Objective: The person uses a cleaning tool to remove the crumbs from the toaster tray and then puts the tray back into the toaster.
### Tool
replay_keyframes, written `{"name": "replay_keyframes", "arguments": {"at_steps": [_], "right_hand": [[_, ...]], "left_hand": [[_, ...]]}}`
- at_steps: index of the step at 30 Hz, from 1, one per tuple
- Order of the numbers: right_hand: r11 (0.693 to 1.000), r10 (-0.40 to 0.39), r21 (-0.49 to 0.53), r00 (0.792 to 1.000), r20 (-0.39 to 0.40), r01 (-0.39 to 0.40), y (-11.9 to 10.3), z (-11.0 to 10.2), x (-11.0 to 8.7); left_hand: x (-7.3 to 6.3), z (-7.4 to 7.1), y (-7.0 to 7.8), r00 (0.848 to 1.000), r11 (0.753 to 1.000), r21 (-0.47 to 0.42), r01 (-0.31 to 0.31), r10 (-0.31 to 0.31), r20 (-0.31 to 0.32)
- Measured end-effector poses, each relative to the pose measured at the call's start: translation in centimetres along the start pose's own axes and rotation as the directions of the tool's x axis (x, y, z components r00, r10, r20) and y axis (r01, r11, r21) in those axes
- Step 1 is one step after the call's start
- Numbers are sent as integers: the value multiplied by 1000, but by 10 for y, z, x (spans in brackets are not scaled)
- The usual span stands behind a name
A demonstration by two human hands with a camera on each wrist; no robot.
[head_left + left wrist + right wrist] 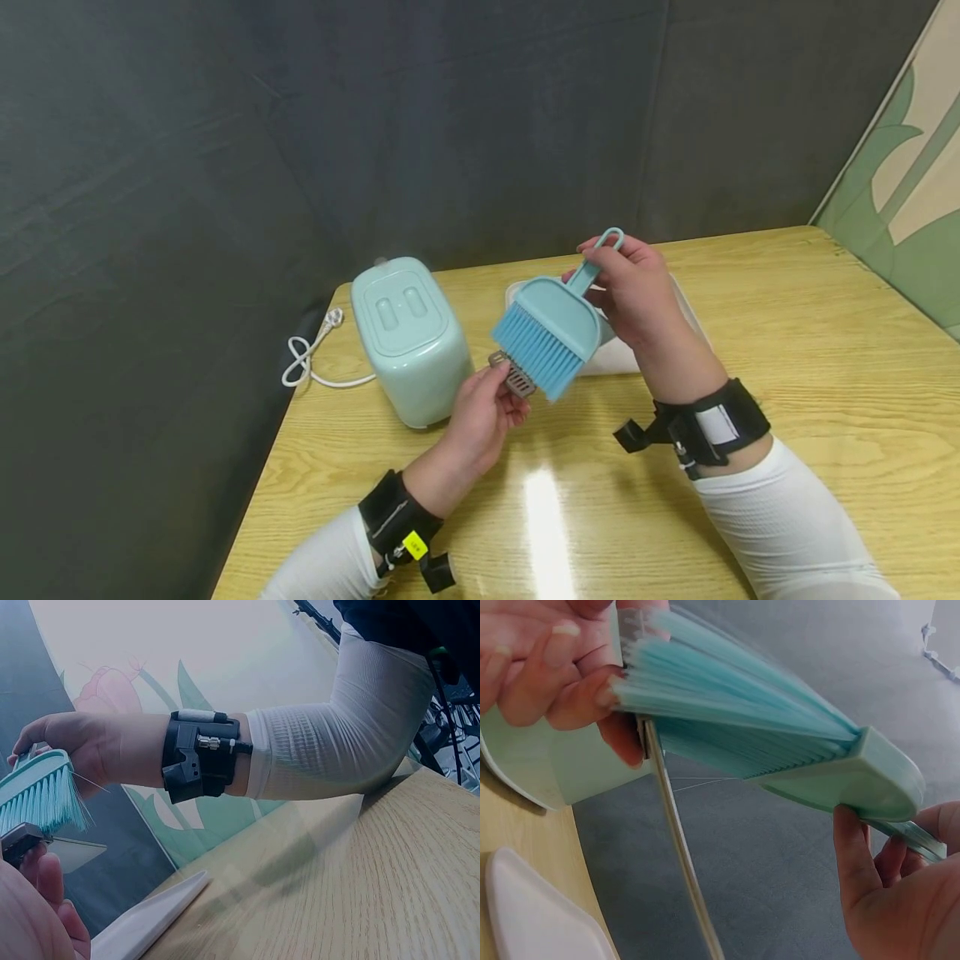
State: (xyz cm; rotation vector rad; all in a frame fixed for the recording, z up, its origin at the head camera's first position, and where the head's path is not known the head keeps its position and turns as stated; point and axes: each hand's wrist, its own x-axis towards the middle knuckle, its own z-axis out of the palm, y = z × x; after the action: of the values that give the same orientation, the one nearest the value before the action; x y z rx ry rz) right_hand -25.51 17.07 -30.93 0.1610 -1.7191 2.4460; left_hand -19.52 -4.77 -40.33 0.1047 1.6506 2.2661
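My right hand (pixel 637 287) holds a light blue hand brush (pixel 558 312) by its looped handle, bristles pointing down and left. My left hand (pixel 478 417) pinches a grey slotted metal piece (pixel 521 384) between thumb and fingers. The bristles (pixel 720 697) lie against this piece and partly cover it. From the left fingers a thin metal edge (pixel 676 832) runs downward in the right wrist view; how it joins the slotted part is hard to tell. Just left of both hands stands a mint-green toaster (pixel 420 350) with a lid on top.
A white tray (pixel 617 360) lies on the wooden table (pixel 817 358) behind the brush and right forearm. The toaster's white cord and plug (pixel 332 317) lie at the table's left edge. A dark curtain (pixel 480 133) hangs behind.
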Motion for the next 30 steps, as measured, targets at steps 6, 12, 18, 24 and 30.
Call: {"name": "replay_keyframes", "arguments": {"at_steps": [6, 12, 18, 24, 30], "right_hand": [[972, -82, -222, 996, -19, 75, 1, 0, -1], [854, -148, -501, 989, 27, 142, 2, 4, -5], [771, -136, -615, 986, 94, 165, 2, 6, -8], [745, -138, -644, 985, 108, 174, 2, 4, -6], [737, -150, -651, 983, 103, 181, 3, 1, -3]], "left_hand": [[0, 1, 0, 1000, 1000, -5, 4, -4, -7], [0, 1, 0, 1000, 1000, -10, 9, -9, -12], [-1, 1, 1, 1000, 1000, -7, 16, -16, -9], [-1, 1, 1, 1000, 1000, -9, 20, -21, -14], [0, 1, 1, 1000, 1000, -17, 12, -12, -11]]}}
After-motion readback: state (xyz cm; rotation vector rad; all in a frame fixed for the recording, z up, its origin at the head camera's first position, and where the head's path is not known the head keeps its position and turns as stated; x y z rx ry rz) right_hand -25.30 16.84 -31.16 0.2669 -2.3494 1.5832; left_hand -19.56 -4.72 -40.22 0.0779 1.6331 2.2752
